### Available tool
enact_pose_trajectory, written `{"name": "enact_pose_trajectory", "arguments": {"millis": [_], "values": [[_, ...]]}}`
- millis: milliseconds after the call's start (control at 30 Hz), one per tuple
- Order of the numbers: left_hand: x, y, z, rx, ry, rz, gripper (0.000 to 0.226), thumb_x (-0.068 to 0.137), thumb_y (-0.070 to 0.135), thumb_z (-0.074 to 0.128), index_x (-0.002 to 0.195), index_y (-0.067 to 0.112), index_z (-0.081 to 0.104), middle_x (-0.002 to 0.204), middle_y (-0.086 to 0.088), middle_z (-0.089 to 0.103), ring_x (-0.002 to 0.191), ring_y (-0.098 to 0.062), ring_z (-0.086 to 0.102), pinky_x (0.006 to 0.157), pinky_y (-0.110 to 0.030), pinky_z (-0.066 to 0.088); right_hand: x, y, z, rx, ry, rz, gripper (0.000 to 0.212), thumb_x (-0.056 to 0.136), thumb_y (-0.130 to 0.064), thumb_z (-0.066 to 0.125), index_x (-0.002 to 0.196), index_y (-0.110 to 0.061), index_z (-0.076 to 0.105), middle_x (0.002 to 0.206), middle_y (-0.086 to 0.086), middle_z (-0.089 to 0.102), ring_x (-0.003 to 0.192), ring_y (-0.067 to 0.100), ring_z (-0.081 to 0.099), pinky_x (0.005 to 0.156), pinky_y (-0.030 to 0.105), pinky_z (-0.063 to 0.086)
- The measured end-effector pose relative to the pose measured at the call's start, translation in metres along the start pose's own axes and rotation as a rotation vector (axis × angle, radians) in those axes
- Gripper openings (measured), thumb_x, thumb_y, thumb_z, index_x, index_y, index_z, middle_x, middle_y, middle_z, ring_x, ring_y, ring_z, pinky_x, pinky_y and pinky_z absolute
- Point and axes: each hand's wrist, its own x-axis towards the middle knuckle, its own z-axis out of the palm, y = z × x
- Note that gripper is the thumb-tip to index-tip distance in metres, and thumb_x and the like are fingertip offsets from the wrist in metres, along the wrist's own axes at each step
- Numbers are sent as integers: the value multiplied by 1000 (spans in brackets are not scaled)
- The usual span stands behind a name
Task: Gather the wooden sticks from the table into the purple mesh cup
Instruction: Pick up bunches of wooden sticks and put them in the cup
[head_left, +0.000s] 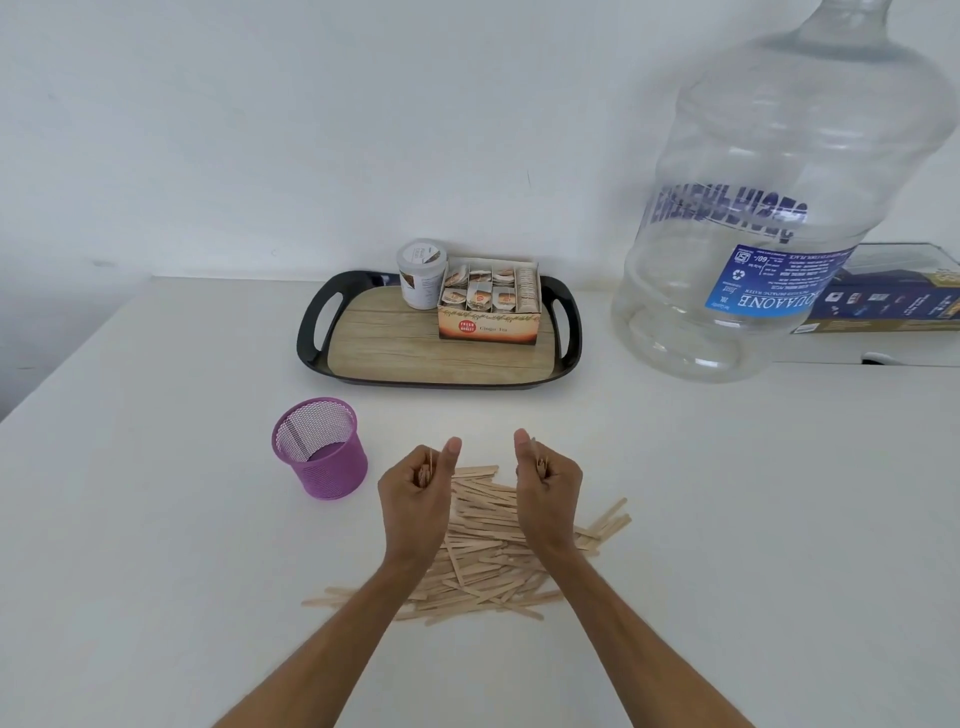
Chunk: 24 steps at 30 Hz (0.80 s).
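White table (156, 519) fills the frame, white wall behind. Big clear water jug (779, 208) stands inverted at far right, neck up out of frame, blue label upside down. A dark blue flat box (893, 306) sits behind it, partly hidden

Black tray (311, 332) with wood-print floor sits at the back centre of the table. On it: open tea box (488, 327) labelled "Ginger Tea", sachets standing in rows, and a white round tub (422, 275) touching the box's left side

Wooden sticks (483, 561): loose pile, flat on the table, front centre, criss-crossed, a few strays splayed at lower left and upper right edges. None visible in the cup

Purple mesh cup (322, 452): upright, mouth open toward camera, just left of the pile, between pile and tray, apart from both

Left hand (415, 488): over the pile's left side, fist curled, thumb up, closed round a small bundle of sticks whose ends show at the top of the fist. Near the cup, not touching

Right hand (548, 483): over the pile's right side, same pose, fist closed round a few sticks, tips poking out by the thumb. Both forearms cross over the pile
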Motion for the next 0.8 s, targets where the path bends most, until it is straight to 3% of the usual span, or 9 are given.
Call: {"name": "enact_pose_trajectory", "arguments": {"millis": [67, 200, 367, 433, 533, 600, 700, 800], "values": [[-7, -7, 0, 23, 2, -27, 53, 90, 33, 65, 56, -1, 40, 51, -9, 28, 51, -14, 27, 50, -28, 30, -3, 5, 0, -22, -12, 15, 58, 97, -16, 61, 55, -9, 21, 50, 5, 18, 49, 14, 18, 48, 32, 21], [-12, -13, 2, 27, 5, -59, 63, 92, 36, 60, 59, -13, 38, 49, -15, 25, 49, -16, 24, 49, -26, 28, -5, 7, 2, -25, -28, 57, 58, 98, -20, 59, 54, -18, 21, 49, -3, 19, 49, 12, 18, 49, 34, 19], [-7, -4, 4, -38, 13, -78, 60, 96, 35, 54, 46, 3, 40, 40, 2, 35, 42, -11, 31, 50, -25, 37, -1, 0, 3, -7, -15, 69, 60, 101, -23, 53, 51, -24, 21, 44, -11, 20, 44, 10, 16, 46, 29, 19], [-3, -3, 3, -44, 5, -60, 59, 96, 32, 55, 47, 2, 43, 39, 4, 37, 41, -9, 32, 53, -24, 40, 0, -1, 3, -12, 2, 53, 58, 100, -25, 54, 51, -22, 22, 45, -7, 21, 45, 11, 17, 46, 29, 20], [-4, -8, 2, -11, -21, -49, 58, 92, 32, 61, 51, -4, 40, 44, -7, 40, 44, -18, 33, 50, -27, 36, -1, 4, 4, -25, -22, 36, 58, 99, -23, 57, 54, -20, 21, 48, -1, 20, 48, 16, 19, 54, 33, 33], [-8, -13, 2, 13, -27, -92, 62, 89, 36, 64, 52, -2, 32, 48, -19, 35, 49, -25, 29, 52, -31, 33, -3, 7, 4, -33, -52, 54, 59, 98, -22, 59, 55, -19, 19, 49, -4, 19, 49, 15, 18, 52, 37, 30], [-9, -10, 2, 22, -13, -128, 60, 91, 33, 64, 51, 14, 23, 46, -3, 21, 49, -16, 21, 49, -31, 26, -5, 7, 3, -34, -68, 78, 59, 99, -23, 58, 53, -17, 21, 48, -6, 19, 48, 12, 18, 49, 35, 21], [-4, -4, 2, 0, -10, -100, 59, 94, 30, 61, 50, 20, 23, 46, 4, 21, 48, -16, 20, 47, -33, 22, -3, 5, 3, -14, -34, 68, 59, 99, -21, 56, 53, -14, 20, 48, -2, 19, 48, 14, 17, 51, 33, 24]]}}
